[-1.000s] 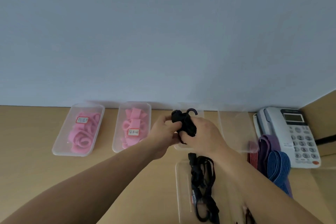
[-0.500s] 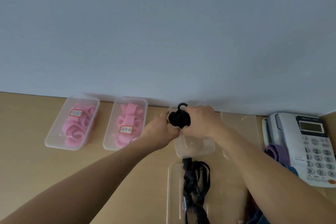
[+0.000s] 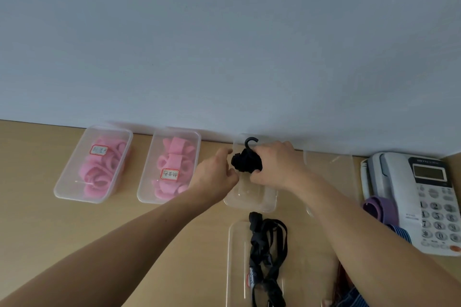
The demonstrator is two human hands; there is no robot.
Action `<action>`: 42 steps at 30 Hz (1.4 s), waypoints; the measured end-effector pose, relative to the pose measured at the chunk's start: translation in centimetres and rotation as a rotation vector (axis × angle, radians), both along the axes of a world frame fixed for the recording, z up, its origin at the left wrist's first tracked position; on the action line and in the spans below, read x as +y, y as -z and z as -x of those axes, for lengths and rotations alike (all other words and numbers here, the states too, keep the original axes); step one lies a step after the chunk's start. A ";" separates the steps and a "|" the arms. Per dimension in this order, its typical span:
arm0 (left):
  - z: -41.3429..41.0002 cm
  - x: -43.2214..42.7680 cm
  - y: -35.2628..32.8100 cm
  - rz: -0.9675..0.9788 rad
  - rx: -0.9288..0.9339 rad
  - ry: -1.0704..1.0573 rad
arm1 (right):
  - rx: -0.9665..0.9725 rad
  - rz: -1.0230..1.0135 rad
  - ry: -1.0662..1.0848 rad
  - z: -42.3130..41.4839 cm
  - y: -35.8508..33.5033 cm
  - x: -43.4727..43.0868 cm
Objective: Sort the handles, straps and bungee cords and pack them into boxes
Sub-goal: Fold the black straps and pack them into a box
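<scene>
Pale blue-grey wall fills the upper part of the scene, and below it runs a light wooden worktop (image 3: 37, 219). At the far left, close to the wall, stands a clear plastic box (image 3: 61, 190) with a red-edged label, filled with pink foam loops (image 3: 99, 174). Just beside it on the right stands a second clear labelled box (image 3: 143, 195) holding pink foam pieces (image 3: 174, 154).

Next comes the left hand (image 3: 214, 174), reaching in from the lower left. Its fingers are curled close by the left side of a black coiled bungee cord (image 3: 245, 164). I cannot tell whether they grip the cord, touch the box rim or hold nothing. The right hand (image 3: 277, 164) grasps the cord from the right, fingers wrapped over the bundle and thumb beneath. The cord's hook pokes up towards the wall. The bundle sits over the far half of a small clear plastic tub (image 3: 252, 203); whether it rests on the bottom I cannot tell.

Nearer to me, a flat clear tray (image 3: 233, 269) carries a tangle of black webbing straps (image 3: 267, 252). Right of the tub, another clear plastic container (image 3: 329, 169) lies by the wall, partly behind the right forearm. Further right, a purple band (image 3: 381, 209) rests against a white desk telephone (image 3: 429, 194), with a blue striped strap (image 3: 401, 233) just below it.
</scene>
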State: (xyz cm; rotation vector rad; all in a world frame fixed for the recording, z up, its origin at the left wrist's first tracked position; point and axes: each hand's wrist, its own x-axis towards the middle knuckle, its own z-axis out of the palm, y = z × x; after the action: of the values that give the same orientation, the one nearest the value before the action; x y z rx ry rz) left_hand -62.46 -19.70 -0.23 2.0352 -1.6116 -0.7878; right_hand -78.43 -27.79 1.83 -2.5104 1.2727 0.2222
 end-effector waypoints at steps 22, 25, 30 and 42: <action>0.0 -0.7 0.2 0.003 -0.241 0.179 | 0.037 0.204 -0.058 1.9 1.5 2.7; 0.1 -0.7 0.3 0.016 -0.255 0.198 | -0.037 0.196 0.007 1.7 1.6 2.6; -0.2 -0.6 0.2 0.019 -0.258 0.194 | -0.182 0.267 0.093 1.5 1.9 2.8; 0.1 -0.3 -0.1 -0.096 -0.351 0.237 | -0.022 0.430 0.156 1.1 2.4 2.1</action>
State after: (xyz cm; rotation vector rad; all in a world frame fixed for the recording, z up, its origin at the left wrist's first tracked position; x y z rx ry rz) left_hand -62.54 -20.02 -0.12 2.1685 -2.0749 -0.6206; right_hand -79.55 -25.69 -0.60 -2.7247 1.6449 -0.1313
